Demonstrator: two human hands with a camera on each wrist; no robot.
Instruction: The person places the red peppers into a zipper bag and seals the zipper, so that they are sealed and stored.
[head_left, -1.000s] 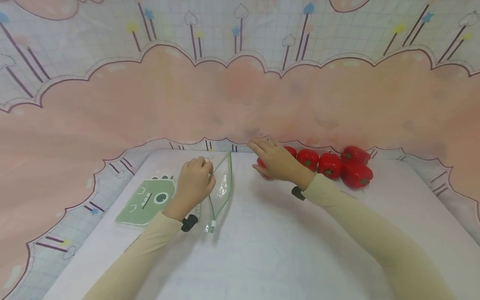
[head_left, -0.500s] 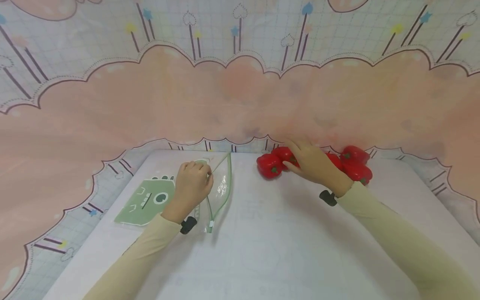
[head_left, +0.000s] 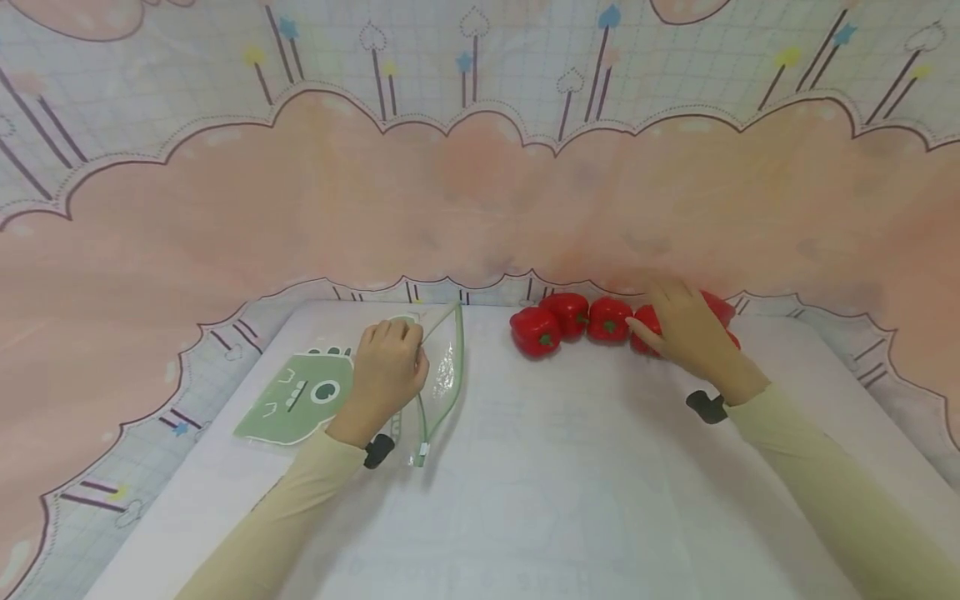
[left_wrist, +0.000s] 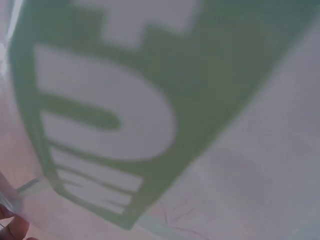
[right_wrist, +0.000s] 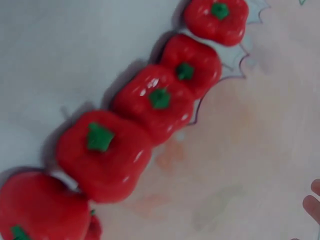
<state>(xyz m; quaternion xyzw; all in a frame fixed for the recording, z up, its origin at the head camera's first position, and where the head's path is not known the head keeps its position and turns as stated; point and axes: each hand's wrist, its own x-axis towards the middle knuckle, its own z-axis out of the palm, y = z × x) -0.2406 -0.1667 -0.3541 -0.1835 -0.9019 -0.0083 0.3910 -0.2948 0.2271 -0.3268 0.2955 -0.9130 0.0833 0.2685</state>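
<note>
While your right hand [head_left: 686,329] rests loosely over the peppers [head_left: 570,321], your left hand [head_left: 386,371] pinching the bag [head_left: 442,375] may let its mouth collapse.

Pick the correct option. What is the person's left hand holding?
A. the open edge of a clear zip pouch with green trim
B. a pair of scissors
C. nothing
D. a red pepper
A: the left hand pinches the upper edge of the clear pouch, propping its mouth open.
</note>
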